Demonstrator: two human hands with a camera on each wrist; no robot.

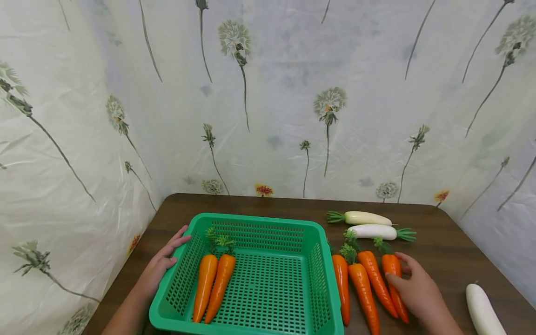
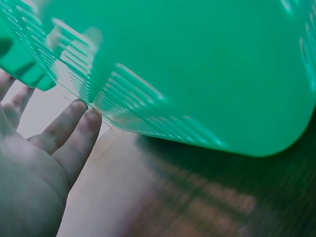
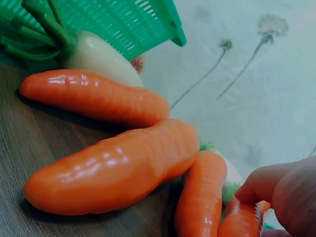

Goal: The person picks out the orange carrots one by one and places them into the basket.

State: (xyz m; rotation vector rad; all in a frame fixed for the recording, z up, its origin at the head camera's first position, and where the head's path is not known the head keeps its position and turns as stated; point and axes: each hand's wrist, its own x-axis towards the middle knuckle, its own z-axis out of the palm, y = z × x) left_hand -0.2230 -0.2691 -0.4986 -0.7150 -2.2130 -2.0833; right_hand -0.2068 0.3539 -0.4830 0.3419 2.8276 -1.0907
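Observation:
A green plastic basket [image 1: 255,218] stands on the table with two orange carrots [image 1: 220,286] lying inside along its left side. Against the basket's left rim rests my left hand [image 1: 161,265]; in the left wrist view its straight fingers [image 2: 81,133] touch the outer slotted wall. To the basket's right several leafy-topped carrots [image 1: 364,288] lie side by side. My right hand [image 1: 414,284] pinches the rightmost carrot [image 1: 391,264] near its top between thumb and fingers. The right wrist view shows that carrot [image 3: 239,219] partly hidden under the hand.
Behind the carrots lie a cream radish [image 1: 366,217] and a white radish [image 1: 372,231], both with green stems. Another white radish [image 1: 483,309] lies at the right edge of the brown table [image 1: 444,260]. A flower-printed sheet [image 1: 276,116] hangs behind and beside the table.

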